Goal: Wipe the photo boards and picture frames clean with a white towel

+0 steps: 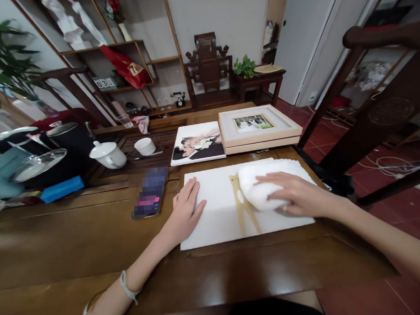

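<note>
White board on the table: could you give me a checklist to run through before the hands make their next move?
1. Board steadied: ok, the left hand lies flat on its left side.
2. White cloth within reach: ok, the right hand is on it.
3. Cloth firmly gripped: cannot tell.
4. Tan mark in view: ok, beside the cloth.
5. Phone apart from the board: ok, there's a gap.

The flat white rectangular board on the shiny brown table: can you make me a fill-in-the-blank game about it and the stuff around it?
1. The fluffy white cloth on the flat white board is touched by the person's ____ hand.
2. The rectangular dark-screened phone lies to the ____ of the board.
3. The long rectangular block near the glossy white lidded cup is coloured ____.

Missing words: right; left; blue.
</note>
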`<act>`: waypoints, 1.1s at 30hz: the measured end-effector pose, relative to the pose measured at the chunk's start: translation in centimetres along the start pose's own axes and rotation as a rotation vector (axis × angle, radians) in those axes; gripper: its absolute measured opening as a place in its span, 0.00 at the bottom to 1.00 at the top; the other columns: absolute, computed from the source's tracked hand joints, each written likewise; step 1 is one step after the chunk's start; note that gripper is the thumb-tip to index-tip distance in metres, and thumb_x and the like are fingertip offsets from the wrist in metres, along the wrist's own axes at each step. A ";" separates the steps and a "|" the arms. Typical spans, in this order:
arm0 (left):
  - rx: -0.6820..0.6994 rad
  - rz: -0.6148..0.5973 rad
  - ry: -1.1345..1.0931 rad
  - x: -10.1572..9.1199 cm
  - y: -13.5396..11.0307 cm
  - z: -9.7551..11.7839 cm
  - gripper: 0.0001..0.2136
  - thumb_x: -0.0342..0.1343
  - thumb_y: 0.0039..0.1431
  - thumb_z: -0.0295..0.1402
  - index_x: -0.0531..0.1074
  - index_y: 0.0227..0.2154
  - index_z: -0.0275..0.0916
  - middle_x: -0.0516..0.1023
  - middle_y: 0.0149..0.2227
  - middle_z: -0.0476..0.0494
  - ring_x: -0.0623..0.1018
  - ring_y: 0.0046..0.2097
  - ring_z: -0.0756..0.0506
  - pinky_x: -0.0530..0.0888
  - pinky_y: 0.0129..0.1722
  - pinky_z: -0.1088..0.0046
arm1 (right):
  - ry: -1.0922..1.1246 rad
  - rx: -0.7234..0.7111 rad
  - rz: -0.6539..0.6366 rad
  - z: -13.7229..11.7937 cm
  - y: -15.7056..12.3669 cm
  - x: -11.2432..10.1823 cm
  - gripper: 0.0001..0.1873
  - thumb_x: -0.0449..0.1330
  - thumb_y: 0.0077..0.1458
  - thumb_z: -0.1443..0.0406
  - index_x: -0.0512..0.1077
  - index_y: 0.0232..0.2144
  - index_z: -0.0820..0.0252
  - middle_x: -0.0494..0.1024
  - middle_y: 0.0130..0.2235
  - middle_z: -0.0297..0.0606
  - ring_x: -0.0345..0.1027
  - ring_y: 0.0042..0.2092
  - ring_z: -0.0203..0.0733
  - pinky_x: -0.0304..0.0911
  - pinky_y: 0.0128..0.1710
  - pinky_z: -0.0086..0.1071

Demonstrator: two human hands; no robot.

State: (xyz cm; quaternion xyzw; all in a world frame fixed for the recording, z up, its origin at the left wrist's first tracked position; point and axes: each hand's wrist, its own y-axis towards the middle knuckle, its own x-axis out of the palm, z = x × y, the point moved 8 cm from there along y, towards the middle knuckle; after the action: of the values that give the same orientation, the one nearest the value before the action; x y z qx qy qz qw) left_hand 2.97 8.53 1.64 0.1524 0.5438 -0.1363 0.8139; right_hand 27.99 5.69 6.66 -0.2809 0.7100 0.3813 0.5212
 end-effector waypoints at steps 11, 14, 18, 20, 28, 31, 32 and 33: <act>0.004 0.052 -0.036 0.1 0.0 -0.2 0.25 0.40 0.69 0.40 0.51 0.65 0.39 0.52 0.68 0.30 0.51 0.69 0.37 0.54 0.63 0.49 | 0.002 0.160 -0.098 0.9 0.8 -0.4 0.20 0.56 0.41 0.75 0.78 0.37 0.57 0.74 0.55 0.47 0.66 0.57 0.56 0.65 0.51 0.50; -0.009 0.053 -0.049 0.1 -0.1 -0.2 0.24 0.41 0.68 0.40 0.52 0.65 0.38 0.51 0.68 0.30 0.51 0.69 0.36 0.54 0.63 0.49 | 0.047 0.140 -0.171 -3.5 -1.7 -1.5 0.24 0.54 0.37 0.77 0.78 0.35 0.51 0.74 0.55 0.40 0.68 0.56 0.52 0.68 0.50 0.44; -0.001 0.051 -0.052 0.0 -0.1 -0.1 0.24 0.41 0.68 0.40 0.52 0.65 0.38 0.51 0.68 0.30 0.51 0.69 0.36 0.53 0.63 0.49 | 0.121 0.106 -0.178 -6.7 -3.4 -2.7 0.25 0.53 0.38 0.79 0.77 0.34 0.48 0.74 0.55 0.31 0.69 0.54 0.47 0.69 0.49 0.37; 0.011 0.051 -0.057 -0.1 -0.1 0.0 0.24 0.41 0.69 0.40 0.51 0.65 0.40 0.51 0.68 0.31 0.51 0.69 0.36 0.52 0.63 0.49 | 0.135 0.127 -0.196 -5.8 -3.1 -2.4 0.26 0.53 0.38 0.79 0.77 0.35 0.48 0.73 0.56 0.32 0.69 0.55 0.48 0.68 0.51 0.39; 0.012 0.039 -0.037 0.0 -0.1 -0.3 0.24 0.41 0.68 0.39 0.52 0.65 0.40 0.51 0.69 0.31 0.51 0.69 0.36 0.54 0.63 0.50 | 0.184 0.140 -0.072 3.7 3.1 -0.6 0.16 0.56 0.42 0.75 0.75 0.33 0.57 0.61 0.64 0.42 0.57 0.63 0.54 0.58 0.58 0.49; 0.013 0.039 -0.042 0.2 0.0 -0.4 0.24 0.41 0.68 0.39 0.52 0.65 0.40 0.51 0.69 0.31 0.51 0.69 0.37 0.54 0.63 0.50 | 0.119 0.120 -0.046 5.3 4.3 -0.3 0.16 0.55 0.43 0.75 0.73 0.34 0.56 0.67 0.61 0.43 0.51 0.66 0.54 0.52 0.61 0.54; 0.013 0.042 -0.046 0.2 0.0 -0.4 0.24 0.41 0.68 0.40 0.52 0.65 0.40 0.51 0.69 0.31 0.50 0.69 0.37 0.53 0.63 0.50 | 0.107 0.117 -0.062 5.4 4.4 -0.1 0.17 0.54 0.43 0.75 0.72 0.35 0.56 0.69 0.58 0.42 0.50 0.66 0.54 0.50 0.61 0.55; 0.014 0.047 -0.050 0.2 0.0 -0.4 0.24 0.41 0.69 0.40 0.52 0.65 0.40 0.51 0.69 0.32 0.50 0.69 0.37 0.53 0.63 0.50 | 0.099 0.116 -0.081 5.3 4.4 0.0 0.17 0.54 0.43 0.75 0.72 0.36 0.56 0.71 0.57 0.43 0.50 0.66 0.54 0.50 0.62 0.55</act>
State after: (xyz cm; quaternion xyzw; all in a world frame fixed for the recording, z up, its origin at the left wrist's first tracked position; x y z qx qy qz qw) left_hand 2.67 8.69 1.29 0.1674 0.5186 -0.1247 0.8292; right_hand 27.28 12.51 6.88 -0.2975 0.7438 0.3039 0.5156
